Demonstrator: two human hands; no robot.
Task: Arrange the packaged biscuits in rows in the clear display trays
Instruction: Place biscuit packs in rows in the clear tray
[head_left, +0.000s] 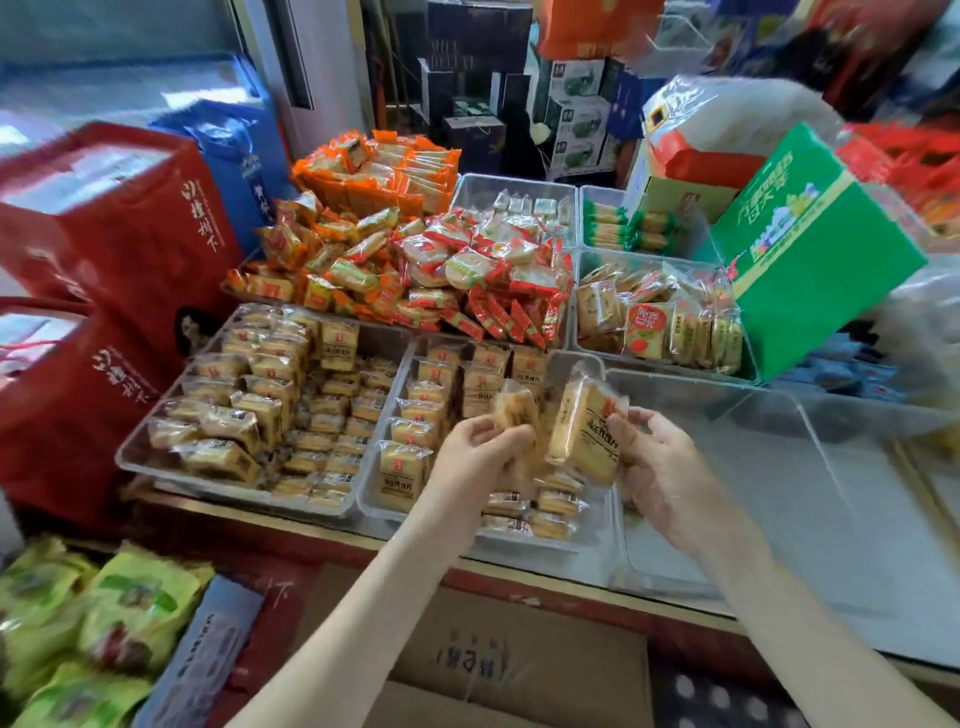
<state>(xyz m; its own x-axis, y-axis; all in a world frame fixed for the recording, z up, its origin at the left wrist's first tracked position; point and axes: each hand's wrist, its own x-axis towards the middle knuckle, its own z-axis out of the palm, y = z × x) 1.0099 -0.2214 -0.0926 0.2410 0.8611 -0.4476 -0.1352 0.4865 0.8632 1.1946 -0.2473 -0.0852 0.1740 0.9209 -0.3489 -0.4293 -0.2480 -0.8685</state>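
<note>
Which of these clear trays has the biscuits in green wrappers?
The back tray on the right, next to the green box. Its packets have green ends; elsewhere the wrappers are orange, red or pale.

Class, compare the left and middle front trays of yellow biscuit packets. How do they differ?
The left tray is packed nearly wall to wall; the middle tray shows bare floor at its far right. The left hand and right hand hold packets above the middle tray, none above the left tray. Both are clear plastic with matching yellow packets.
</note>
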